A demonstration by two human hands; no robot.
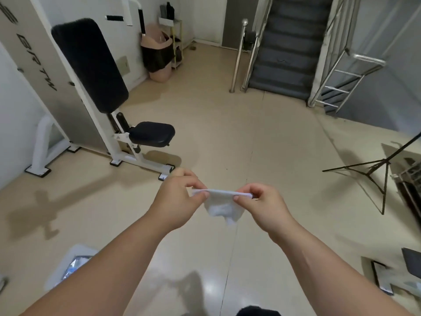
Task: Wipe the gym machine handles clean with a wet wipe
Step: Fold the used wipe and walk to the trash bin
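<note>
stretching a white wet wipe [222, 202] between them, the left hand [176, 198] and right hand [264, 202] each pinch one end, its middle sagging above the floor [227, 133]. beyond, at left, stands the gym machine [91, 87], its black handles [141, 21] up near the far wall.

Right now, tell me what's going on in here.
A person stands on the gym floor, pinching a white wet wipe between both hands. The left hand holds one end and the right hand the other, with the top edge pulled taut and the rest hanging below. The gym machine is off to the left, apart from the hands, and its black handles are not yet being wiped.
</note>
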